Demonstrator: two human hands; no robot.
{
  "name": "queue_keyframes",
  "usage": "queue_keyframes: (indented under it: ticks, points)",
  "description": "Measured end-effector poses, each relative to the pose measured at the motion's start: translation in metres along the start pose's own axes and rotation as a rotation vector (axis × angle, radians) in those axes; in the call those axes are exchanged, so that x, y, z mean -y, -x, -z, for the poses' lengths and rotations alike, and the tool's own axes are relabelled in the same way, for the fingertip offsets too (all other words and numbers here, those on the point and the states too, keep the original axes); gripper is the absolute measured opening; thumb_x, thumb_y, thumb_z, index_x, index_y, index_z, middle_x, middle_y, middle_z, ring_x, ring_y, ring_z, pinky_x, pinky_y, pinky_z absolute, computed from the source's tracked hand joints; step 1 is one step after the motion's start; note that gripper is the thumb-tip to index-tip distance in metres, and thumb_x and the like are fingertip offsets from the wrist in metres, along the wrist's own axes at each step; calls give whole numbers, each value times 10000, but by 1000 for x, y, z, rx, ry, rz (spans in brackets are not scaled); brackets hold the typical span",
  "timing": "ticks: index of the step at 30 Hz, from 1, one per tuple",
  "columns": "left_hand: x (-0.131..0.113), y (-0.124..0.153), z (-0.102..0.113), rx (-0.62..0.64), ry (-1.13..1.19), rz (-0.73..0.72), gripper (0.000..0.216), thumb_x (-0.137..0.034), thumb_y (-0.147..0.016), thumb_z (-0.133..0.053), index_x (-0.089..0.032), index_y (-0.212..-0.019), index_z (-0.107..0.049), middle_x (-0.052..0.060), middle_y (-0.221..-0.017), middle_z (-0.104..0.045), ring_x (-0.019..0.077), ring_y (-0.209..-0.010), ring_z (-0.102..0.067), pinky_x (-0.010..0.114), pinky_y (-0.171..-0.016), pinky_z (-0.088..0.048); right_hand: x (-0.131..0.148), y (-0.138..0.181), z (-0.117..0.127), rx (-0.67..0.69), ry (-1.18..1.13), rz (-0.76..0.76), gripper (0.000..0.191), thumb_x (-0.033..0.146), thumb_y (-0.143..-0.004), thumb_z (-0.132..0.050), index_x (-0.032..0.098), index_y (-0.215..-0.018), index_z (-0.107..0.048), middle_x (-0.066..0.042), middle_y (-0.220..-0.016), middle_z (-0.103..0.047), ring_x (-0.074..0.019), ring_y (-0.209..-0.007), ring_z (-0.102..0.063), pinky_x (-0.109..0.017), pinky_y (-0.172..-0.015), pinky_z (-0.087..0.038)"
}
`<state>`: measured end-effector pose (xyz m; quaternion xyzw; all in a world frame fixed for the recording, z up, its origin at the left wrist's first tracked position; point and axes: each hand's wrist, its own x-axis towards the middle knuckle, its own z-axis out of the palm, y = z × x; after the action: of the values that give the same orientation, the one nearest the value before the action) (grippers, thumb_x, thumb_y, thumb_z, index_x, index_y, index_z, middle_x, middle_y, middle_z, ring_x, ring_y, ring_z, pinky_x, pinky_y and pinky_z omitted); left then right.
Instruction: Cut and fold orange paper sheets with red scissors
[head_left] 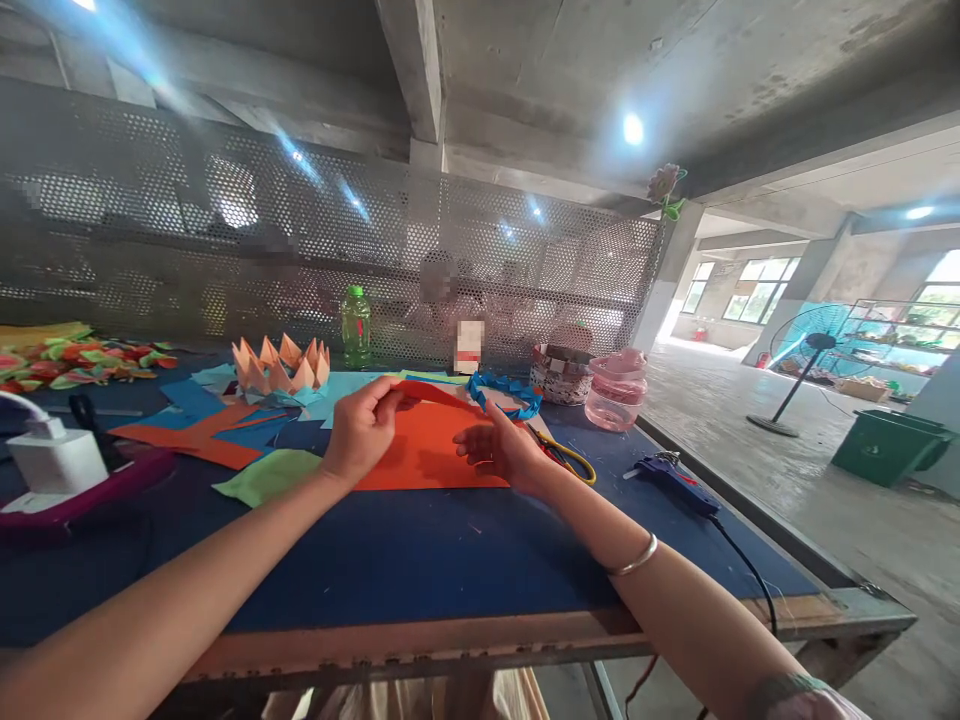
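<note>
My left hand point(364, 430) pinches the far edge of an orange-red paper sheet point(427, 450), curling it up off the dark blue table mat point(420, 560). My right hand point(502, 450) sits at the sheet's right side, its fingers apart and touching the paper. Just beyond the sheet lies a blue folded-paper ring point(504, 395). Yellow-handled scissors point(566, 460) lie close to my right hand, partly under the sheet's edge. A peach folded-paper crown point(281, 370) stands beyond my left hand.
A blue glue gun point(675, 482) with a black cord lies at the right. Also on the table are a green bottle point(356, 325), a pink jar point(616, 390), a woven paper pot point(561, 373) and scattered coloured paper point(266, 478). A perforated metal screen point(322, 240) stands behind.
</note>
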<state>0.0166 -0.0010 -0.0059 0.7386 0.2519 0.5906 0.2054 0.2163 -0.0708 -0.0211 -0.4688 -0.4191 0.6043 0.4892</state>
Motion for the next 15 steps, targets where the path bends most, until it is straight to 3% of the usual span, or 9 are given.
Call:
queue_keyframes:
  ticks: [3, 6, 10, 13, 15]
  points:
    - [-4, 4, 4, 70, -223, -383, 289, -37, -834, -425, -191, -906, -659, 55, -940, -736, 180, -912, -693, 317, -852, -544, 6, 1, 2, 117, -159, -72, 719, 646, -947, -226, 109, -817, -687, -91, -746, -672, -129, -596, -571, -243, -555, -444]
    - [-3, 7, 5, 187, -260, -531, 377, 18, -822, -386, -193, -984, -653, 73, -1065, -718, 183, -1060, -652, 346, -951, -509, 9, 2, 3, 112, -265, -71, 547, 590, -941, -354, 146, -784, -632, -79, -738, -672, -133, -592, -587, -243, -552, -463]
    - [1, 11, 5, 360, -214, -463, 436, 17, -800, -389, -208, -1041, -675, 87, -1206, -672, 225, -1195, -585, 401, -1057, -431, 6, -1, 2, -19, -203, 49, 204, 337, -746, -724, 177, -755, -599, -11, -678, -636, -119, -561, -585, -233, -542, -478]
    - [-2, 13, 2, 431, -167, -370, 430, -5, -808, -406, -229, -1049, -683, 85, -1263, -642, 244, -1252, -537, 426, -1103, -366, 3, -3, 2, -72, -149, 151, 237, 226, -602, -805, 166, -763, -641, 2, -684, -637, -94, -538, -554, -218, -533, -474]
    - [-9, 12, -1, 394, -130, -298, 390, -41, -831, -437, -236, -1082, -662, 87, -1306, -609, 246, -1283, -500, 434, -1119, -335, 1, -5, 3, -105, -138, 211, 236, 231, -574, -811, 161, -735, -652, 5, -675, -637, -85, -554, -545, -197, -526, -459]
